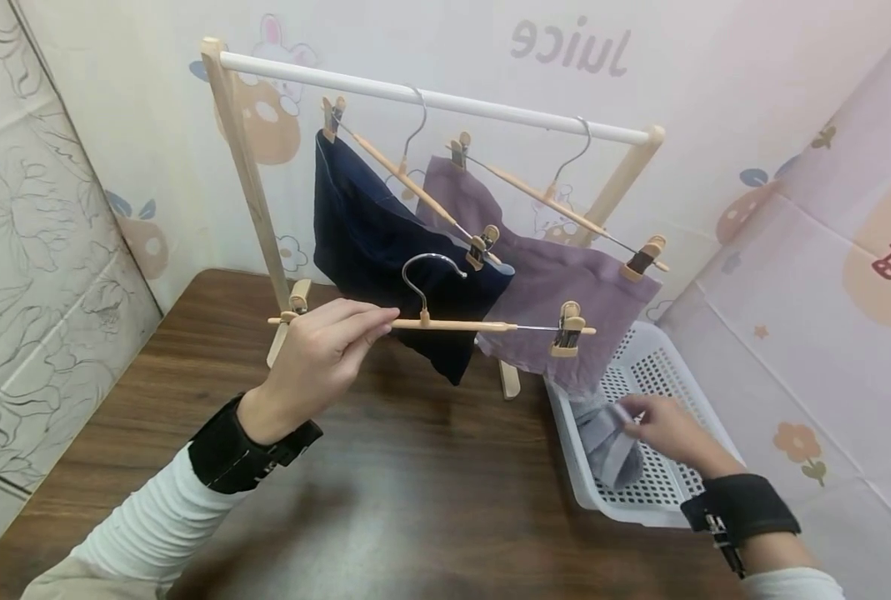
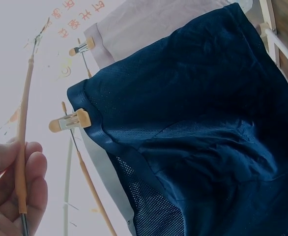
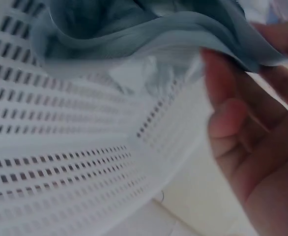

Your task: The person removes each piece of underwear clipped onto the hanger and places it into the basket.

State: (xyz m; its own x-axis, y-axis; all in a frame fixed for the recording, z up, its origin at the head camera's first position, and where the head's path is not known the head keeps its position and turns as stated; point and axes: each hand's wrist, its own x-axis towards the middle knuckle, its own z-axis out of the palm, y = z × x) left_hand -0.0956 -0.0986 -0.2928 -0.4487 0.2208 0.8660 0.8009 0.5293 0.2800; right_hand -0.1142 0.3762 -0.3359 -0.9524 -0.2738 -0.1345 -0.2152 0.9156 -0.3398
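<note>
A slim wooden clip hanger with a metal hook (image 1: 430, 323) is held level above the brown wooden desk (image 1: 385, 483), its long axis running left to right and its hook pointing up. Its bar is pinched near the left end by the left hand (image 1: 325, 350). A grey folded garment (image 1: 610, 446) in the white perforated plastic basket (image 1: 670, 500) is gripped by the right hand (image 1: 663, 429). Behind, a navy garment (image 1: 385, 242) and a mauve garment (image 1: 558, 283) are clipped on hangers on the wooden rack with a white rail (image 1: 430, 96).

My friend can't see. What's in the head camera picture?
A left hand holds an empty wooden clip hanger while the right hand grips a grey cloth in a white basket. Behind, navy shorts and purple shorts hang on a rack.
</note>
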